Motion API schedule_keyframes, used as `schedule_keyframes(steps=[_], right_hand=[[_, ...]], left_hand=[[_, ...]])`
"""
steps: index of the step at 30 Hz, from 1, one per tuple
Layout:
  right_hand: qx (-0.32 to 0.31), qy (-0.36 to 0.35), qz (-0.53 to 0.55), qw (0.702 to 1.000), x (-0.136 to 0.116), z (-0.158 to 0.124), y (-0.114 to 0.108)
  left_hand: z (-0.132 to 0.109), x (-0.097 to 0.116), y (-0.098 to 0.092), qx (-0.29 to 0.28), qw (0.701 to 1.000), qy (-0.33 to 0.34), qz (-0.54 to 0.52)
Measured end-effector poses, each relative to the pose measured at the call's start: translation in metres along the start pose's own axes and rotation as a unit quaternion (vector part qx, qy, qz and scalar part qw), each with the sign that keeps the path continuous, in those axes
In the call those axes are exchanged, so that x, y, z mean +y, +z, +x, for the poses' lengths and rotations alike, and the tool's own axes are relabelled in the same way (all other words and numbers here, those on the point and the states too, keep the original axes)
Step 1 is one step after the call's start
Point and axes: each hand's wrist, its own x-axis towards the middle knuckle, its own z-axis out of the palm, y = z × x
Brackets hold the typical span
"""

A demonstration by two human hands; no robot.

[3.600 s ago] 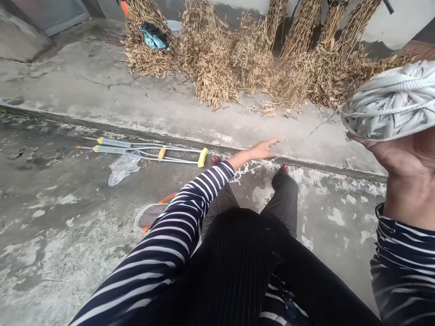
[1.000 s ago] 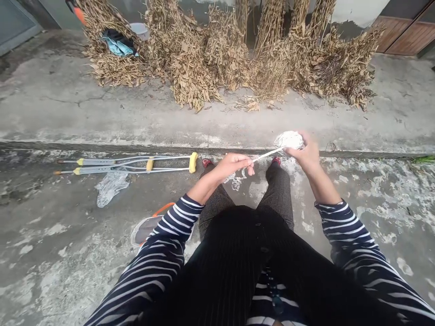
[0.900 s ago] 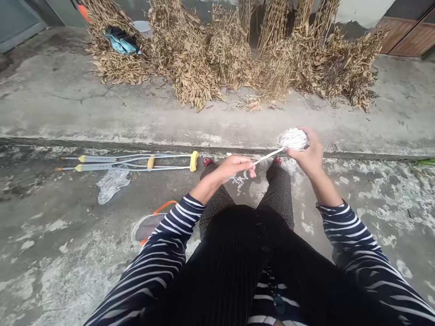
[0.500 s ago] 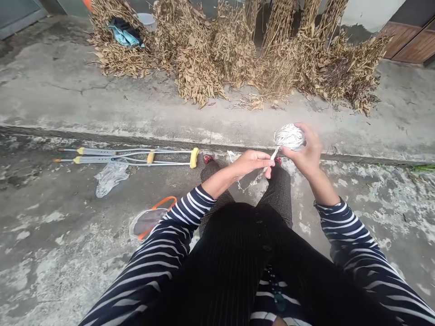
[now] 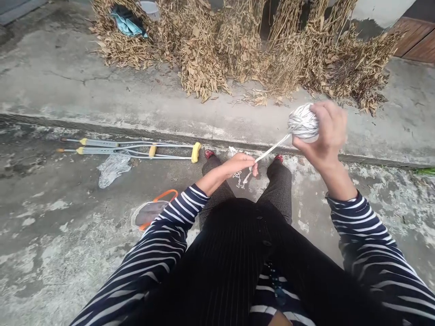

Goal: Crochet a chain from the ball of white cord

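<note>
Over the concrete step (image 5: 170, 113), right hand (image 5: 324, 136) clasps white cord ball (image 5: 302, 121); left hand (image 5: 239, 165) pinches its taut strand (image 5: 273, 147). Loose tail (image 5: 245, 181) dangles between 2 shoes (image 5: 279, 158): could snag if either shifts.

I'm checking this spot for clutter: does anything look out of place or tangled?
A crumpled clear plastic bag lies by the crutches, like litter. Below the left hand, loose white cord looks kinked and tangled, unlike the neatly wound ball in the right hand.
</note>
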Motion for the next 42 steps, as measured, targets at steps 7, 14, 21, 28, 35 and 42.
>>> schedule_keyframes(steps=[7,14,21,28,35,42], right_hand=[[0.069,-0.048,-0.078,0.993,0.011,0.021,-0.030],[0.085,-0.142,-0.196,0.966,0.010,0.028,-0.063],[0.002,-0.102,-0.105,0.989,-0.010,0.026,-0.031],[-0.047,-0.096,-0.146,0.983,0.003,0.022,-0.012],[-0.219,-0.056,-0.187,0.956,0.013,0.005,0.005],[-0.389,0.082,-0.057,0.916,0.028,0.010,0.021]], left_hand=[[0.019,-0.024,-0.037,0.081,0.995,0.012,0.057],[0.023,-0.025,-0.056,0.107,0.987,-0.008,0.123],[0.059,0.028,0.013,0.042,0.989,0.144,0.001],[0.048,0.056,0.047,0.007,0.995,0.102,-0.017],[0.019,0.097,0.003,0.097,0.852,0.086,0.507],[0.023,0.109,-0.044,-0.010,0.866,0.026,0.500]])
